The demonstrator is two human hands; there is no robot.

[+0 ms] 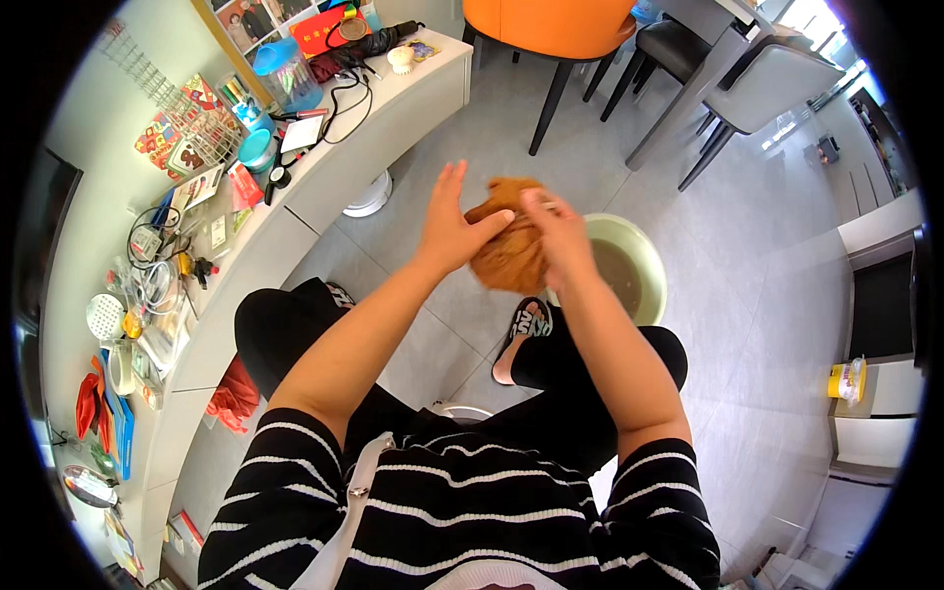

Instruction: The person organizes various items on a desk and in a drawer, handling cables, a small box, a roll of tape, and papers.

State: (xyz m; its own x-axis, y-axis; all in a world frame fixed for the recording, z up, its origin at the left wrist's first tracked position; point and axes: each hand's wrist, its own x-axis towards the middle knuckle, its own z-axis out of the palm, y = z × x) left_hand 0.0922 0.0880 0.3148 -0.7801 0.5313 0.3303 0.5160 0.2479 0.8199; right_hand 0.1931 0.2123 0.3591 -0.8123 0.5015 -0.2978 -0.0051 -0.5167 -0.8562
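Both hands grip a brown, wrung-up cloth [506, 251] held in the air in front of the seated person: the left hand [454, 228] presses against its left side with the thumb laid across the top and the fingers stretched upward, and the right hand [560, 236] closes over its right side. Largest around them is the grey tiled floor [747, 295], which fills the middle of the view. Along the left curves a long white counter [295, 211] crowded with cables, cups, small tools and a blue-lidded plastic jar [285, 74]. At the top stands an orange chair [551, 25] on dark legs, with a grey dining table [703, 69] and grey chairs to its right. Just below and to the right of the cloth sits a pale round basin [634, 265] holding murky water. The person wears a black-and-white striped top and dark trousers, and one foot in a black sandal [523, 329] rests on the floor beside the basin.
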